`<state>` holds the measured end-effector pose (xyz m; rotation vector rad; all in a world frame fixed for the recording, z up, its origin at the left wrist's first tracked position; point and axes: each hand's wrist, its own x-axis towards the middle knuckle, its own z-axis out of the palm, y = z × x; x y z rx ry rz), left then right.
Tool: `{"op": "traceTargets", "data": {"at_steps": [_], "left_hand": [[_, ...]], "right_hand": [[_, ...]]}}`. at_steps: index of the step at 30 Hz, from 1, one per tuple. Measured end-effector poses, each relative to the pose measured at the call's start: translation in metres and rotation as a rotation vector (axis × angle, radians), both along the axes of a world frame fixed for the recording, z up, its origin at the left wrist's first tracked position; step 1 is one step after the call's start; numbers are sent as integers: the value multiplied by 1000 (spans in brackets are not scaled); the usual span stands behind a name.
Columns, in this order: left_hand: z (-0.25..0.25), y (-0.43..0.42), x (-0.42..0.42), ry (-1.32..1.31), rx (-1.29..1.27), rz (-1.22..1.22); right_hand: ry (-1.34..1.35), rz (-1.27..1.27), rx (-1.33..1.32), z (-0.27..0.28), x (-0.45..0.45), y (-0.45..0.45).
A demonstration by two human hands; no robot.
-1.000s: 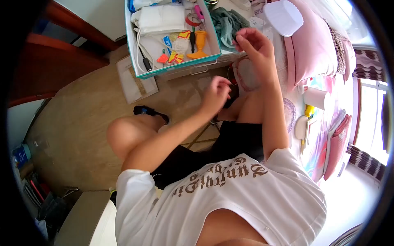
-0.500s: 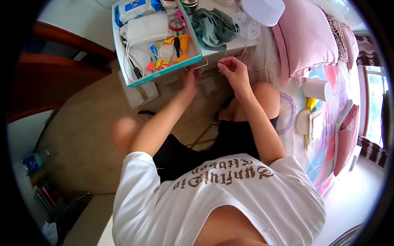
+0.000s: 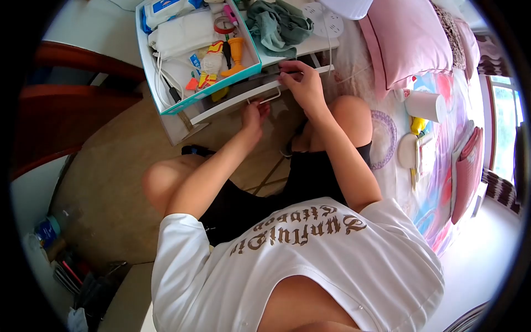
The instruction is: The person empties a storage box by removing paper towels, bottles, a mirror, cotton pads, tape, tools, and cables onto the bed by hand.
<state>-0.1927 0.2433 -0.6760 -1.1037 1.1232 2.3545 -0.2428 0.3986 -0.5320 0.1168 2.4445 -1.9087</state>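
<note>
A white-fronted drawer (image 3: 238,100) stands pulled out below the tabletop, its inside dark and partly visible. At its metal handle (image 3: 272,98) is my left hand (image 3: 253,119), with the fingers curled up around it from below. My right hand (image 3: 304,86) is over the drawer's top edge, right of the handle; its fingers reach over the opening, with thumb and forefinger apart and nothing visible between them. Above the drawer sits a teal-edged box (image 3: 213,93) holding a white folded cloth (image 3: 182,37), an orange stand-like piece (image 3: 235,55), a tape roll (image 3: 224,24), cables and small packets.
A green cloth (image 3: 279,27) and a white power strip (image 3: 327,22) lie on the tabletop. To the right is a bed with a pink pillow (image 3: 409,44), a white roll (image 3: 426,105) and folded pink fabric (image 3: 468,177). My knees flank the drawer.
The drawer has come out toward me, with my left hand at its handle. My right hand has moved slightly up and left, over the drawer's edge, and its fingers have spread.
</note>
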Motion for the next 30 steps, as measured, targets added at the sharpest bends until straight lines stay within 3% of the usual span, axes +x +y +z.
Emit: {"op": "traceTargets", "data": {"at_steps": [6,10,28,30], "left_hand": [[-8,5,-8,-43,-28,35],[-2,3,-19,-60,-95,-3],[11,-14,-76,-17,-84,-93],[15,-5,-66,-60,-119,-90]], "right_hand": [[-112,-61,-200,17,8,1],[277,-65,100,30,11,4],[380,71,150,104,-9,-38],[597,148,253,117,-32,-50]]}}
